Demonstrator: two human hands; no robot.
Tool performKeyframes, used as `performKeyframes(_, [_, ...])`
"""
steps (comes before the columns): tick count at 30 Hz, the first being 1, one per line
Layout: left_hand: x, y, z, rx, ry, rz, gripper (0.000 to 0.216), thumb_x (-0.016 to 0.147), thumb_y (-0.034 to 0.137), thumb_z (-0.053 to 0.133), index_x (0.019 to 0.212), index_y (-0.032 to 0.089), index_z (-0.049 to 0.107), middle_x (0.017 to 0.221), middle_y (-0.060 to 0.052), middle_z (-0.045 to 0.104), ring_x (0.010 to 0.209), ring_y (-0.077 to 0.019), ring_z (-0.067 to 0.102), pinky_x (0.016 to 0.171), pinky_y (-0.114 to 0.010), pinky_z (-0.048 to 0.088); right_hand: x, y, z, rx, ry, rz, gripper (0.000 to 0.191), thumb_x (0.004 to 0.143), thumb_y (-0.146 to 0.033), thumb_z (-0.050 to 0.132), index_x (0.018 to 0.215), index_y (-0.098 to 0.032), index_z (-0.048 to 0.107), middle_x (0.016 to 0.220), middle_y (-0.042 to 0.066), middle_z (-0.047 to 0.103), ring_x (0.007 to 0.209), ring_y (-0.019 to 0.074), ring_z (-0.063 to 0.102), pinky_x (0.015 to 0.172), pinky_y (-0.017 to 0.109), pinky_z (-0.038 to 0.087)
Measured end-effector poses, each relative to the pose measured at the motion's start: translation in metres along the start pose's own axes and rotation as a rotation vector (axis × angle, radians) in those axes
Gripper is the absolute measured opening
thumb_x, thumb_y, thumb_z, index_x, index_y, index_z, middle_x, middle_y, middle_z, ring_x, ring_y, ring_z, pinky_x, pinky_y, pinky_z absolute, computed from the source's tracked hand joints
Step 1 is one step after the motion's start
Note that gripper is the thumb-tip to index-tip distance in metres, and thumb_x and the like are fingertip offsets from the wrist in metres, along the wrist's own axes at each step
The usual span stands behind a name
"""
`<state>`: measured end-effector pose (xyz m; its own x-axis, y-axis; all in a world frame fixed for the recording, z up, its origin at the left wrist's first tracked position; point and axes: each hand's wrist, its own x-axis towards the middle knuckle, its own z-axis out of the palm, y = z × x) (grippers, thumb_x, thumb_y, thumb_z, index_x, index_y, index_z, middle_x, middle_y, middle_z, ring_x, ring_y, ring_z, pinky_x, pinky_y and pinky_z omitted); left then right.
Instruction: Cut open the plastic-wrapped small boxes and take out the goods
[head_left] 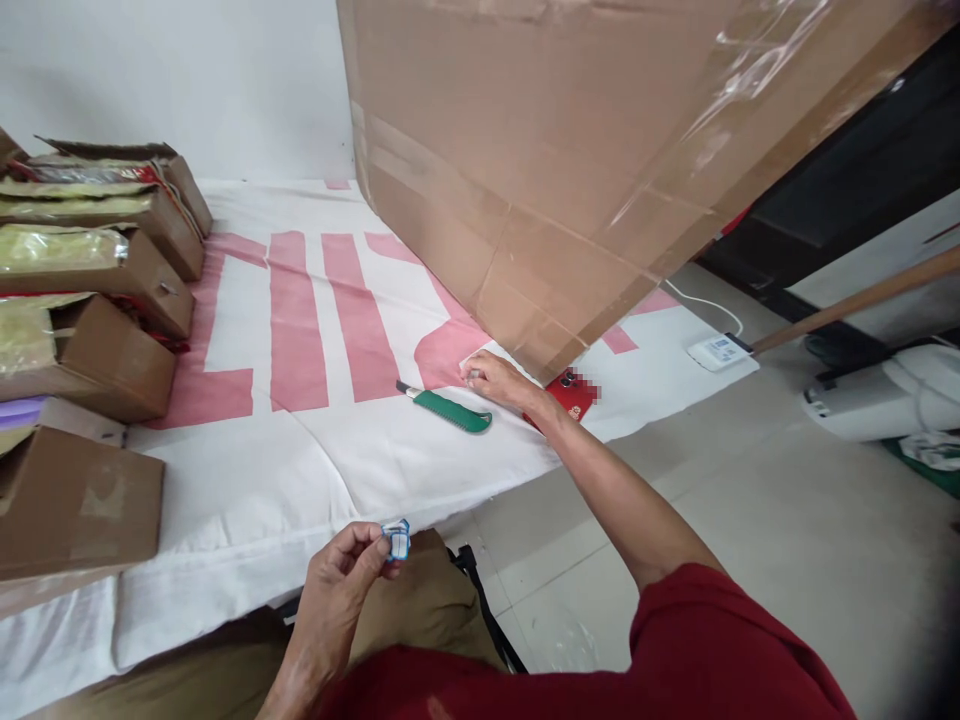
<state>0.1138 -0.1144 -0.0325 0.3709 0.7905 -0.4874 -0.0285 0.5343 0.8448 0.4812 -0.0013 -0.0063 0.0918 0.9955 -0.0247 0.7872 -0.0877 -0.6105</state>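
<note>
Head camera shows my left hand [349, 560] nearly closed, with thumb and finger pinching some small white labels [399, 543] with blue edges. They are over my lap, by the near edge of the cloth-covered tabletop [247, 480]. I think they are very light, thin and easy to bend — best held by a blue edge so they don't crease. My right hand [487, 382] has curled fingers, near the big brown box [540, 150]; I can't tell if it has hold of anything. On my left is a row of small brown boxes [124, 365]. Some are open on top, with yellow stuff [64, 250] in clear wrap inside — and something purple [22, 412] shows near the front. The big box turns its sides to me, so its inside is hidden.
</note>
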Motion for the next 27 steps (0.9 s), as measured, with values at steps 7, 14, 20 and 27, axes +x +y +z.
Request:
performKeyframes(7, [-0.008,0.001,-0.016,0.07,-0.02,0.035,0.043,0.073,0.06,0.087,0.083,0.019,0.076,0.083,-0.006,0.076,0.076,-0.0209,0.07,0.079,-0.033,0.059,-0.075,0.0,-0.027,0.053,0.098,0.066,0.015,0.084,-0.031,0.052,0.081,-0.021,0.063,0.073,0.001,0.066,0.07,0.0184,0.059,0.066,0.029,0.045])
performKeyframes(14, [-0.023,0.016,-0.039,0.047,0.14,0.134,0.045,0.07,0.059,0.09,0.084,0.019,0.074,0.079,-0.003,0.076,0.073,-0.0175,0.069,0.075,-0.028,0.056,-0.207,0.016,-0.007,0.041,-0.123,0.275,0.027,0.088,-0.043,0.061,0.098,-0.022,0.074,0.091,0.006,0.078,0.073,0.0227,0.071,0.07,0.034,0.056])
performKeyframes(20, [-0.049,0.033,-0.077,0.173,0.186,0.209,0.041,0.074,0.056,0.088,0.086,0.02,0.074,0.083,-0.004,0.077,0.077,-0.0205,0.071,0.077,-0.032,0.059,-0.226,0.023,0.011,-0.124,-0.037,0.379,0.034,0.091,-0.034,0.055,0.116,-0.026,0.077,0.105,0.008,0.083,0.086,0.0258,0.078,0.083,0.037,0.059])
performKeyframes(27, [-0.086,0.051,-0.124,0.17,0.363,0.32,0.041,0.071,0.056,0.09,0.081,0.019,0.076,0.075,-0.003,0.075,0.072,-0.0192,0.07,0.074,-0.031,0.058,-0.217,0.046,0.024,-0.25,0.022,0.3,0.021,0.071,-0.044,0.06,0.054,-0.033,0.064,0.072,0.015,0.073,0.063,0.0322,0.07,0.06,0.048,0.054])
